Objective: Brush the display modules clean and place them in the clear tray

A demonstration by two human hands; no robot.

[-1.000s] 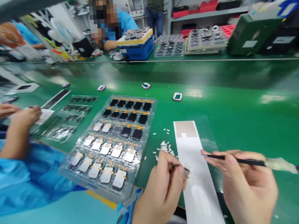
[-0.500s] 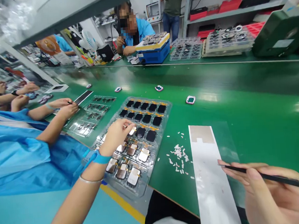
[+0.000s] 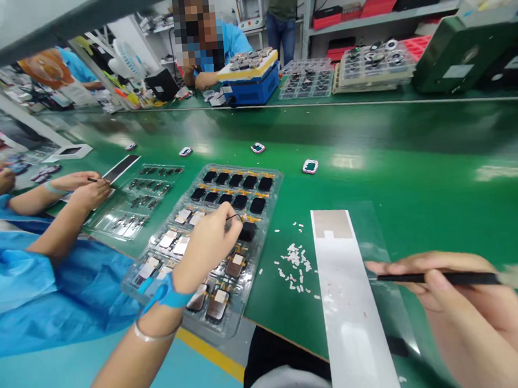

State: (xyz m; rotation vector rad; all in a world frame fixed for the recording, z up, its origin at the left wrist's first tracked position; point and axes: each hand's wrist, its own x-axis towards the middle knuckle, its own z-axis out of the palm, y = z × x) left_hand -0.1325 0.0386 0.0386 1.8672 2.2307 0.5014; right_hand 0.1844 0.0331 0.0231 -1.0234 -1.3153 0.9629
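My left hand point(image 3: 207, 246) hovers over a clear plastic tray point(image 3: 261, 283) of small rectangular electronic modules, pinching a thin dark tool point(image 3: 234, 217) whose tip sits near a black module point(image 3: 247, 231). Rows of black modules point(image 3: 240, 202) fill the tray's far part, and the near rows show white or brown faces. My right hand point(image 3: 477, 308) grips a slim black tool point(image 3: 436, 276) with a wrapped end, its tip above a long white strip point(image 3: 351, 306). Small white flakes point(image 3: 294, 257) lie on the green bench between tray and strip.
A co-worker's blue sleeve point(image 3: 37, 283) and hands point(image 3: 88, 192) work over a second tray point(image 3: 134, 204) to my left. Small pink-rimmed parts point(image 3: 310, 166) lie on the green bench. Across it stand a blue box point(image 3: 251, 90) and more trays.
My left hand has moved from beside the white strip up and left onto the tray. My right hand has shifted rightward, and the view has swung slightly.
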